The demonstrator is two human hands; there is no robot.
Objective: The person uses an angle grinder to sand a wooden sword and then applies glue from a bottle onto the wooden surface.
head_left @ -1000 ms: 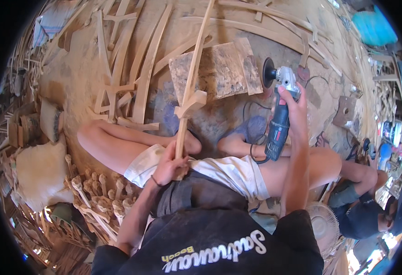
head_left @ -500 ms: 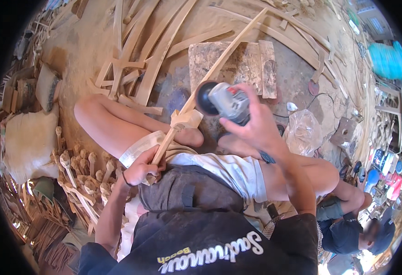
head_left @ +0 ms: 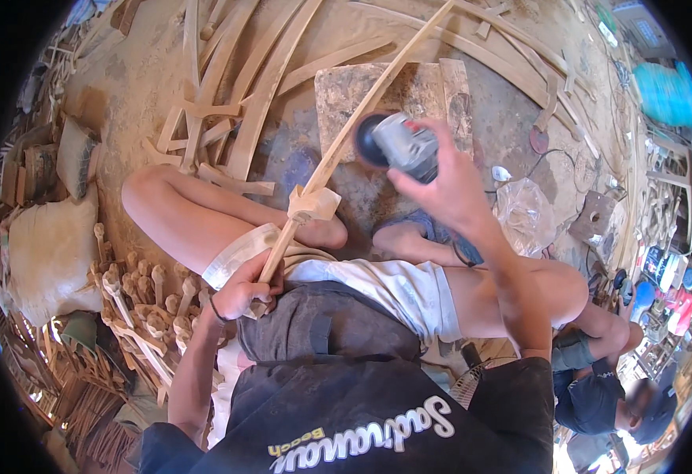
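Note:
My left hand [head_left: 243,286] is wrapped round the near end of a long, slender wooden piece [head_left: 347,144], close to my lap. The piece slants away from me to the far right and has a blocky, part-carved bulge a little beyond my hand. In my right hand [head_left: 448,178] is a grey angle grinder [head_left: 409,148] with a round dark disc [head_left: 372,141]. Its disc faces the shaft from the right and looks slightly apart from it. A worn wooden board [head_left: 409,91] lies flat on the ground beneath the far part of the piece.
Long curved wooden strips [head_left: 275,87] lie beyond my left knee. Several knob-ended carved sticks [head_left: 156,284] crowd my left side. A clear plastic bag [head_left: 526,213] and a cord sit beyond my right knee. Another person [head_left: 598,403] works at lower right.
My right hand has moved the grinder farther away and slightly right along the shaft. The wooden piece has shifted slightly left in the picture, still in my left hand.

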